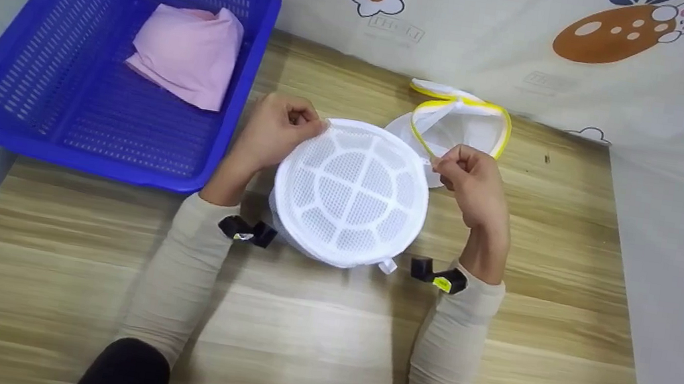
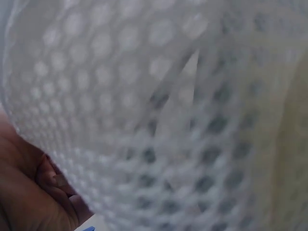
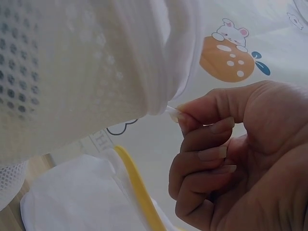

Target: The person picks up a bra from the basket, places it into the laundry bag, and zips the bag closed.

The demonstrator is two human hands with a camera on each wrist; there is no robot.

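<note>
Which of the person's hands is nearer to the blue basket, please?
Left. The left hand is just to the right of the blue basket, at the rim of the white mesh bag; the right hand is farther off, across that bag.

cloth (image 1: pixel 191 53) in basket (image 1: pixel 119 110) | mesh bag (image 1: pixel 354 194) right of basket | pouch (image 1: pixel 474 129) behind

A streaked light-brown wood-grain surface (image 1: pixel 545 368) carries a blue slotted plastic basket (image 1: pixel 85 161) at its far left. Well apart to the right, by the far edge, lies a white bag with yellow trim (image 1: pixel 468 129). Whether the round white mesh bag (image 1: pixel 356 188) also touches the surface is unclear.
</note>
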